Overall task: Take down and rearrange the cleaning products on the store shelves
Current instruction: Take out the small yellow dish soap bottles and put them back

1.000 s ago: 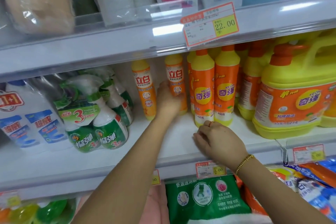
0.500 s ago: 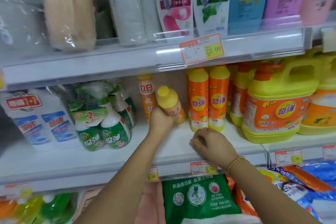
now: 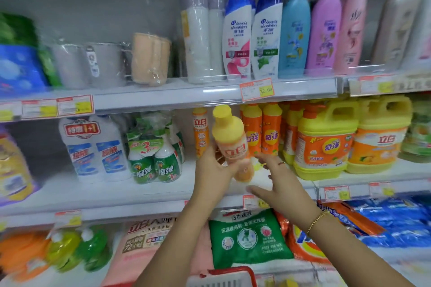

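Observation:
My left hand [image 3: 213, 170] grips a slim orange dish-soap bottle [image 3: 232, 141] with a yellow cap, tilted, in front of the middle shelf [image 3: 140, 193]. Just right of the bottle's base, my right hand [image 3: 277, 184] is spread with straight fingers and holds nothing. One more slim orange bottle [image 3: 200, 131] stands at the back of the shelf. Two orange bottles with yellow shoulders [image 3: 262, 132] stand to its right.
Large yellow jugs [image 3: 324, 142] fill the shelf's right part; green spray bottles [image 3: 154, 156] and white bottles [image 3: 93, 146] stand left. Shampoo bottles [image 3: 251, 35] line the upper shelf. Detergent bags [image 3: 248, 237] lie below. A red basket rim [image 3: 224, 271] shows at the bottom.
My left hand has pulled the slim orange bottle off the shelf, up and toward me. My right hand left the shelf edge and spread out beside it. The view tilted upward.

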Tool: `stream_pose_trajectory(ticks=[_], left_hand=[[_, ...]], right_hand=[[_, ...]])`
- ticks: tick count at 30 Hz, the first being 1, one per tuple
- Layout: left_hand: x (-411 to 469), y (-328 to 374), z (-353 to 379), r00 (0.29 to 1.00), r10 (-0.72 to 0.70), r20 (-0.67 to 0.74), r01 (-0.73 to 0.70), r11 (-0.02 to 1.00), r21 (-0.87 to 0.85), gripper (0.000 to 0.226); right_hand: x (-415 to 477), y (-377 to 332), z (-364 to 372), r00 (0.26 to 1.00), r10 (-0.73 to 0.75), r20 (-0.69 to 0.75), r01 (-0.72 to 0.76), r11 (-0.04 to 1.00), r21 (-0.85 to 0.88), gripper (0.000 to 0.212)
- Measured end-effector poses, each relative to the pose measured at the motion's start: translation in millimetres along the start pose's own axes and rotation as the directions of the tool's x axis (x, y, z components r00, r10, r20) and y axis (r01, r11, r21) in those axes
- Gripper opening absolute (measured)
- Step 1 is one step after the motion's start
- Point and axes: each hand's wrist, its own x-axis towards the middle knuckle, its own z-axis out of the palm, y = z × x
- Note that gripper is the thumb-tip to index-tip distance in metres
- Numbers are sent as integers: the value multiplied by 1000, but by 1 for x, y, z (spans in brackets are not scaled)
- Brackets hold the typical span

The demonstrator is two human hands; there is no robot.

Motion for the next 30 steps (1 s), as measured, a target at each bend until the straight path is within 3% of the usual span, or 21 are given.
stream_pose_trajectory(ticks=[5,7,10,12,14,16,18,20,21,22,23,24,26,27,28,30], left_hand=[[-24,44,-5,992,-123,-19,112,949,-294,23],[-31,55,-8,988,-153,-8,141,924,-355,28],[-40,72,-12,990,-144,5,132,896,-424,55],[-42,78,-17,993,-114,15,107,867,-487,61],[-43,80,-21,995,-76,65,99,821,-563,51],[-44,80,-23,991,-50,127,121,748,-653,50],[-44,74,-25,980,-4,201,153,664,-731,62],[-45,69,-26,963,76,259,154,635,-757,61],[-46,67,-25,957,107,269,138,647,-749,54],[-47,67,-24,959,116,259,122,656,-745,47],[-49,68,-22,970,91,226,111,660,-743,43],[-50,69,-20,984,33,175,108,668,-736,40],[-51,69,-15,994,-92,56,106,728,-678,39],[-52,68,-12,991,-133,7,107,766,-634,41],[-54,66,-10,986,-162,-29,114,799,-590,44],[-58,63,-5,980,-188,-64,128,844,-521,49]], right_hand=[[-35,-33,-5,983,-72,-166,86,993,75,84],[-46,-41,-5,944,-101,-315,125,991,57,79],[-54,-53,-11,878,-97,-469,143,988,63,67],[-55,-61,-19,868,-110,-483,184,977,109,61],[-56,-71,-27,897,-38,-441,194,929,314,54],[-55,-80,-33,944,88,-318,139,767,627,43],[-51,-83,-39,987,130,-95,22,475,880,32],[-47,-80,-41,983,108,152,-166,138,976,41],[-47,-80,-43,961,120,249,-254,28,967,45],[-45,-79,-43,938,148,312,-314,-11,949,45],[-45,-77,-44,931,189,313,-328,49,943,42],[-45,-74,-44,941,227,250,-299,220,928,39],[-46,-74,-47,978,206,42,-176,695,697,40],[-48,-74,-47,990,136,-32,-103,868,486,49],[-49,-74,-44,995,63,-73,-43,966,257,59],[-51,-75,-32,993,-39,-108,30,996,-83,73]])
